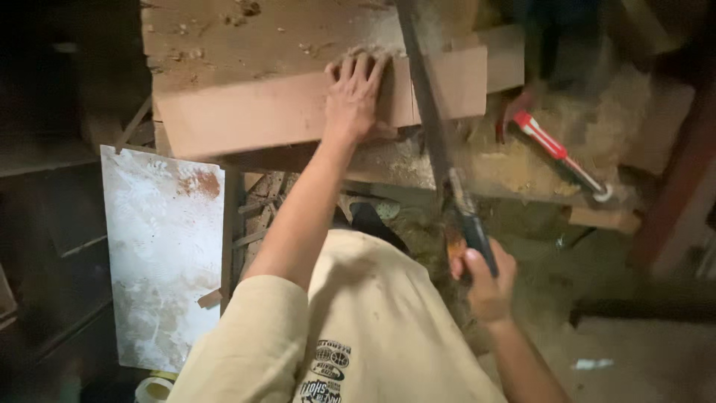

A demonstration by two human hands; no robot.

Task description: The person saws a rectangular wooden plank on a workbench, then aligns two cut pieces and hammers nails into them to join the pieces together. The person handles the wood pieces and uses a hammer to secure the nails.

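My left hand (354, 93) presses flat on a long reddish-brown wooden board (253, 112) that lies across a dusty workbench (246, 33). My right hand (485, 280) is closed around the dark handle of a handsaw (436, 134). The saw's long blade runs up and away from the handle and crosses the board just right of my left hand. Sawdust lies on the bench around the board.
A red-handled tool (559, 153) with a white end lies on the bench at the right, among sawdust. A white, stained panel (164, 254) leans below the bench at the left. A small wood offcut (604, 219) sits at the bench's right edge.
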